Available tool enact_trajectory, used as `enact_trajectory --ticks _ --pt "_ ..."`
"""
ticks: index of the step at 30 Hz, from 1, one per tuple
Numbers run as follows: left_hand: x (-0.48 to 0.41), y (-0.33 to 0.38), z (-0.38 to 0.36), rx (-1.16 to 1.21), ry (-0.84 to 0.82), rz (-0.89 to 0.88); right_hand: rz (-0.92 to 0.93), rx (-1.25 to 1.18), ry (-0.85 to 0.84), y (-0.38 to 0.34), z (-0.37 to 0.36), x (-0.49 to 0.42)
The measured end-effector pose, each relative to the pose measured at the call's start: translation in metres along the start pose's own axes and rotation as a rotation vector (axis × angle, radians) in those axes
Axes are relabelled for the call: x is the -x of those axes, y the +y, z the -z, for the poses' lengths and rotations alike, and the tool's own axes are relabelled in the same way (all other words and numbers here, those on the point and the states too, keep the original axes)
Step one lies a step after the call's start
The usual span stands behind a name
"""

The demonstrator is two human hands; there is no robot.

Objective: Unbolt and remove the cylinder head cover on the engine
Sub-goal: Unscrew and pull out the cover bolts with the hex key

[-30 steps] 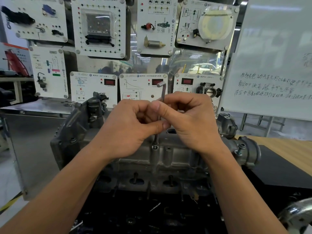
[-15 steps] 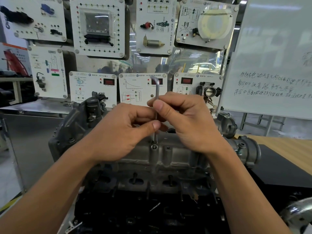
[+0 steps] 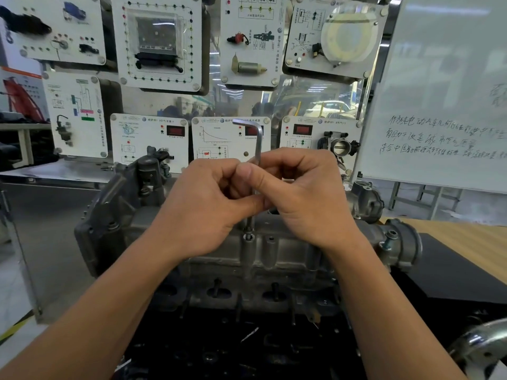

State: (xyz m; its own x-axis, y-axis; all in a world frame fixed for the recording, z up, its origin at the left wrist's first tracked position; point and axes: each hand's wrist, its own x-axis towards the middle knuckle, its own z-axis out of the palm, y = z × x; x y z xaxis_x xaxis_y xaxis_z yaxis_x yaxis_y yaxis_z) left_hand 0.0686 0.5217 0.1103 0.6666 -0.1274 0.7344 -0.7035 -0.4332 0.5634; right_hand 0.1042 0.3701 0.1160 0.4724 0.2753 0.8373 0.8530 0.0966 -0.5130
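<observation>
Both hands meet over the engine: the left hand (image 3: 203,207) and the right hand (image 3: 304,198) are pinched around the upright shaft of a hex key (image 3: 257,149), fingers curled tight on it. The key's short arm points left above the knuckles. Its lower tip sits in a bolt (image 3: 248,237) on the near edge of the head cover (image 3: 274,248), which lies seated on the engine, directly under the hands.
</observation>
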Motion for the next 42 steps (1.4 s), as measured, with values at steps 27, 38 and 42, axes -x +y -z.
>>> enact_trajectory --ticks 27,38,42 --pt "0.000 -0.003 0.001 -0.011 -0.003 0.039 0.028 0.031 0.039 0.001 0.001 -0.002" --pt "0.004 -0.006 0.016 0.046 -0.231 0.024 0.025 0.184 -0.119 -0.001 0.001 -0.002" --pt "0.002 -0.006 0.012 0.070 -0.117 0.063 0.022 0.203 -0.131 -0.001 0.000 -0.002"
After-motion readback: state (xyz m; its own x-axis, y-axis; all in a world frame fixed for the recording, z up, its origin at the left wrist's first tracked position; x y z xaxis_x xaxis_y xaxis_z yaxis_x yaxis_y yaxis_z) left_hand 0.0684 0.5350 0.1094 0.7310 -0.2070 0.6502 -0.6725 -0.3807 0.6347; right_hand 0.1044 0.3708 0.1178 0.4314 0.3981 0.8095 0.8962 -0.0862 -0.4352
